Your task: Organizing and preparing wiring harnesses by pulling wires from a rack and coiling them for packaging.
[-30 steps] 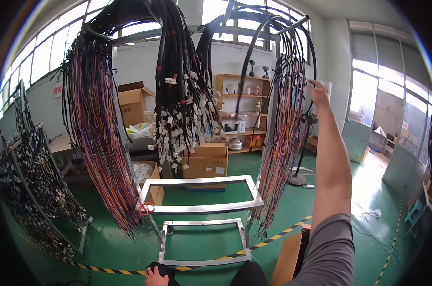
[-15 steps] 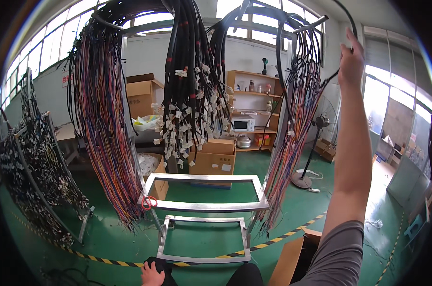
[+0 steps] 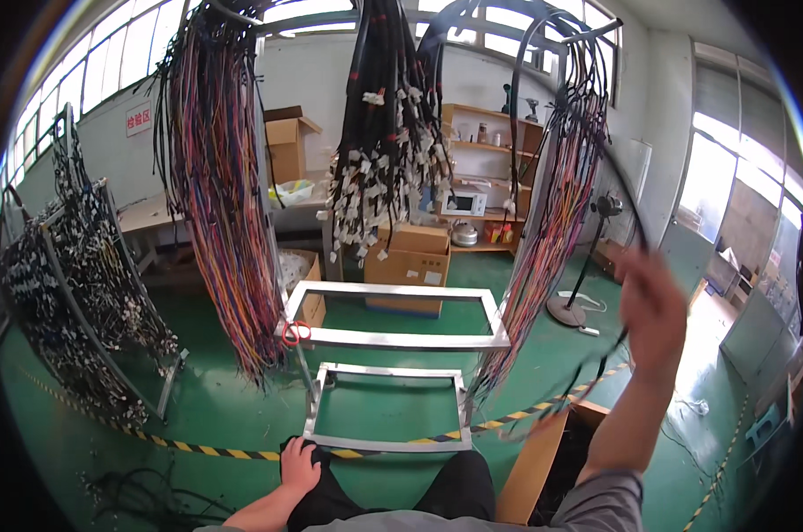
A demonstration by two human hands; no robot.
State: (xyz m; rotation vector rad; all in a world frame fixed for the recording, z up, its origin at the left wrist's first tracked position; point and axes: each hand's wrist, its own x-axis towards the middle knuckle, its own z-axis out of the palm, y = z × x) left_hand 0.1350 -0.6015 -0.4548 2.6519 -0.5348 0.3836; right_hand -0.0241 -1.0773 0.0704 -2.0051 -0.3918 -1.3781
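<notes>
My right hand (image 3: 654,310), raised at the right and smeared by motion, is closed on a black wire harness (image 3: 630,191). Its sheathed part arcs up toward the rack, and thin loose branches dangle below the hand. My left hand (image 3: 301,465) lies on my left knee, fingers spread, with nothing in it. Ahead stands a metal rack (image 3: 397,339) hung with black harnesses. Coloured wires (image 3: 220,177) droop on its left side, more coloured wires (image 3: 552,222) on its right. White connectors (image 3: 388,177) cluster at the middle.
Red-handled scissors (image 3: 297,333) hang at the rack's crossbar. An open cardboard box (image 3: 530,470) with dark contents stands by my right leg. Another loaded rack (image 3: 82,301) is at far left. Behind are a pedestal fan (image 3: 568,310), shelves (image 3: 490,177) and a cardboard box (image 3: 408,275).
My right hand has come down from high up, bringing the black harness away from the rack's right side. My view has tipped downward; my left hand remains on the knee.
</notes>
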